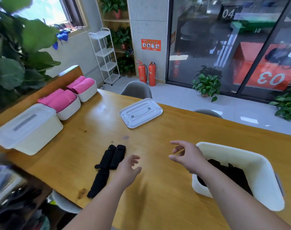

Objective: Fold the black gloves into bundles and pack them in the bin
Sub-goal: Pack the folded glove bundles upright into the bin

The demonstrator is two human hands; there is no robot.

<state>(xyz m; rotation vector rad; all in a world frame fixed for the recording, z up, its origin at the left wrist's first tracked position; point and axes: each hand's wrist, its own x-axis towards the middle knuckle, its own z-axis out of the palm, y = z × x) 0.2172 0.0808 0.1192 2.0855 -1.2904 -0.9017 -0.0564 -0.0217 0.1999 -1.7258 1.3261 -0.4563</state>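
Tabletop point(191, 130) under left hand point(127, 170), right hand point(186, 156): loose-fingered

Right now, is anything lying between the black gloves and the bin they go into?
Nothing on the table between black gloves and bin; only the left hand and right hand hover there. The lid lies farther back.

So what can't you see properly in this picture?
From the head view:
- How many black gloves lie in the open bin: the right arm and the bin's near wall hide part of the pile.
- What is in the lidded bin on the left: its lid and cloudy walls hide it.
- The clutter at bottom left: blurred and cut off by the edge.
- The words on the orange poster: too small.
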